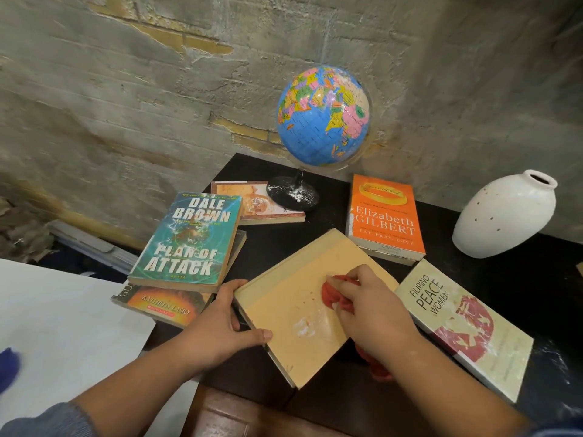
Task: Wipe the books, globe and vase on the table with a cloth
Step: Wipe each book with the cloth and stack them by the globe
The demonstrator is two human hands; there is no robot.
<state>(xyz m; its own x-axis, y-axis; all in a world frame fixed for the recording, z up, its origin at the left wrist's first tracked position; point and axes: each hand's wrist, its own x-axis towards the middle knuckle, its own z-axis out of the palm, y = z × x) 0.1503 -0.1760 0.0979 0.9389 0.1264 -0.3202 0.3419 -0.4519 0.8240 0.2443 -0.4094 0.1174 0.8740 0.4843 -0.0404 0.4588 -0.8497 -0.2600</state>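
Head view: a plain tan hardback book (293, 288) lies flat and askew in the middle of the dark surface (520, 279). The left hand (227, 323) takes the book's left edge, thumb laid along the near side and fingers curled round the far side, so its grip is closed on the book. The right hand (369, 307) rests on the cover with its grip bunched tight round a crumpled red cloth (331, 294), which touches the cover. More of the cloth shows below the wrist, off the book's near right edge. White smears mark the cover just beside the cloth.

At the back stands a blue many-coloured globe (323, 116). Its round black base, flecked with white, sits partly on a pale brown paperback (249, 200). Just right of the base lies an orange paperback (386, 222), and further right a white ceramic vase (504, 216) with dark specks. On the left, a teal paperback (189, 241) tops a stack. A dark paperback with an orange glow (164, 305) lies at the bottom of the stack, near the left hand. Right of the right hand lies a cream paperback with a red round motif (463, 326).
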